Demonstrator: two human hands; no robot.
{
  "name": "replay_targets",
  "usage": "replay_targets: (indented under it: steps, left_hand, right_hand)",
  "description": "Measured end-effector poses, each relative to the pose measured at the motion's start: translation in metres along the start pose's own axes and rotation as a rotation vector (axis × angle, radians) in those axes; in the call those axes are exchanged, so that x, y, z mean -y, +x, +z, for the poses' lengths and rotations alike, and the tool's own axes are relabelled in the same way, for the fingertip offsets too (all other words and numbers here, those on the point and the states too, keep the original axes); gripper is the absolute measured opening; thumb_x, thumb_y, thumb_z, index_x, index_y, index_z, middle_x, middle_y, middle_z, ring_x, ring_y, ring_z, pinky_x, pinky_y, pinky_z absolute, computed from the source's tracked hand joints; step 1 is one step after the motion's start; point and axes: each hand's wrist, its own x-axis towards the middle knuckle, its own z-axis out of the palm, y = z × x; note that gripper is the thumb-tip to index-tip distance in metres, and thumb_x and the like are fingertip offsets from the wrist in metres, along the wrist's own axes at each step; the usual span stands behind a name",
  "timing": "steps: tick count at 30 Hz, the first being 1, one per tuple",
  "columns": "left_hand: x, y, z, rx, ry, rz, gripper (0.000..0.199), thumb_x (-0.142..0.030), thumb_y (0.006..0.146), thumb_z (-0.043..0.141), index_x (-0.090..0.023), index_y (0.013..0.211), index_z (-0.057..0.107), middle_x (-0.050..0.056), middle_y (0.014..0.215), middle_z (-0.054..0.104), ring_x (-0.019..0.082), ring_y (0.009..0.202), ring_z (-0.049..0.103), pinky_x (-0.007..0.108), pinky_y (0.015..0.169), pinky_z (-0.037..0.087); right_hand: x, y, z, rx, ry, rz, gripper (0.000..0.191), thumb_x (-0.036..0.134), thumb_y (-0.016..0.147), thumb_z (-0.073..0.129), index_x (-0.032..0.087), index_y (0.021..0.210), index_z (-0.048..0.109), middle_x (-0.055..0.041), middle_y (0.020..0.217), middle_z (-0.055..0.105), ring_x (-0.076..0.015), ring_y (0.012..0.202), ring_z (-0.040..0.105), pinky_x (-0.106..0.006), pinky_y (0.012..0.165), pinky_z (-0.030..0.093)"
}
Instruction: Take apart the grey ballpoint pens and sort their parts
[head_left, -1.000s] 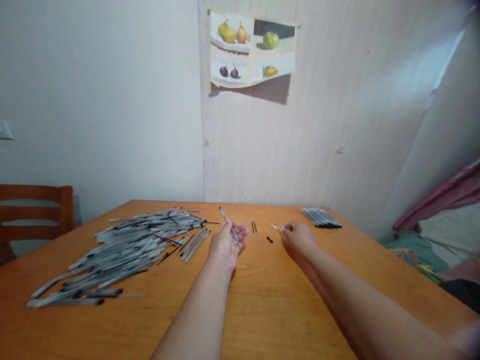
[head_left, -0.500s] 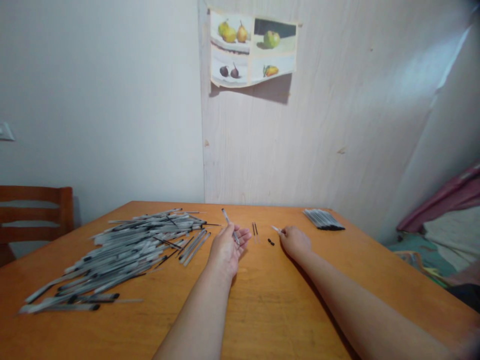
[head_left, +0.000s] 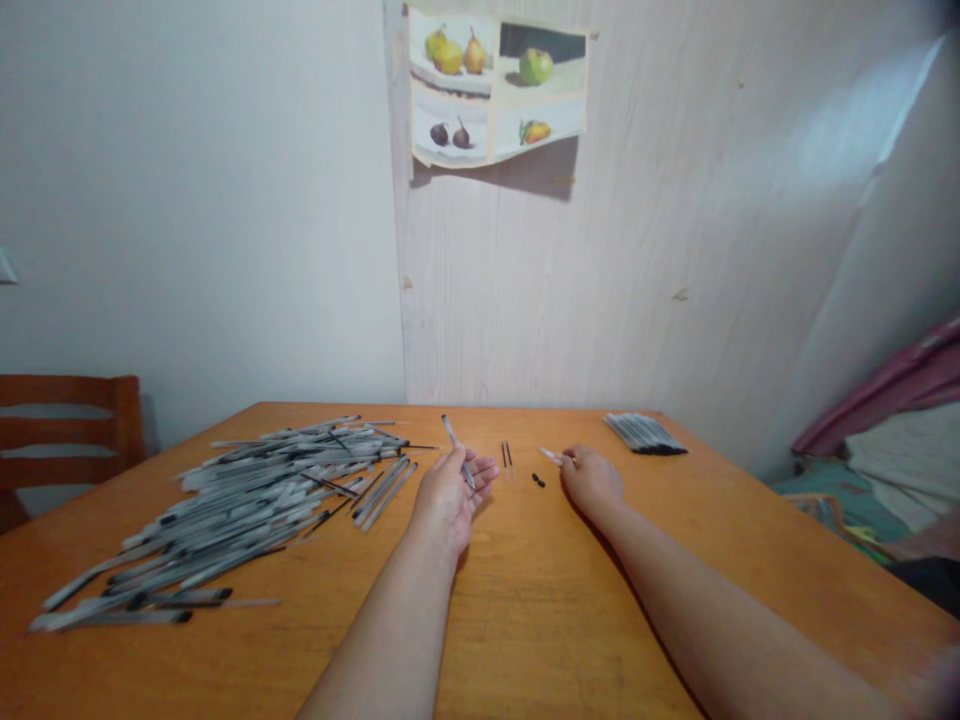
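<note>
The pen [head_left: 448,430] lies slantwise across my left hand [head_left: 450,495], clamped between the thumb and the fingers beneath it; its dark end juts out past the thumb, away from me, and its other end comes down over my upturned fingers. It is slim and straight, a greyish, see-through plastic tube by its look. The free fingers of that hand are loosely spread, palm up. My right hand [head_left: 595,485] is turned knuckles up, fingers curled and close together, with a small, pale, pointed bit [head_left: 551,456] at the tips; I cannot tell whether they grip it or only touch it. Between my hands two refills [head_left: 506,455] lie side by side, thin, dark along one part and clear along the rest, and nearer the right hand sit small, rounded black caps [head_left: 538,481]. Just left of my left hand a few loose tubes [head_left: 386,493] lie nearly parallel, beside a big, tangled heap [head_left: 255,500] of frosty barrels with black ends. Beyond my right hand is a neat row [head_left: 645,435] of pens, dark ends towards me. Everything rests on the smooth, orange-brown wooden table [head_left: 525,630].
</note>
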Motion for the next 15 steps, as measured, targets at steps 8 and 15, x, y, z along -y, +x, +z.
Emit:
replay_targets:
  steps: [8,15]
  left_hand:
    - [0.002,-0.002,0.0,0.073,0.156,0.011,0.019,-0.034,0.093,0.054,-0.016,0.093,0.061,0.007,0.075,0.072,0.013,0.061,0.068,0.023,0.059,0.048]
    - [0.01,-0.008,0.002,0.217,0.335,0.057,0.022,-0.035,0.088,0.063,-0.013,0.092,0.065,0.009,0.074,0.071,0.012,0.056,0.064,0.021,0.055,0.044]
  right_hand:
    - [-0.005,-0.002,-0.005,-0.158,0.327,0.025,0.035,0.034,0.092,0.044,0.019,0.108,0.071,-0.0111,0.107,0.072,-0.0235,0.102,0.064,-0.03,0.083,0.045]
    - [0.025,-0.013,-0.03,-0.157,0.885,-0.151,0.038,0.046,0.082,0.053,0.013,0.092,0.069,-0.0075,0.078,0.069,-0.0193,0.073,0.061,-0.028,0.068,0.046]
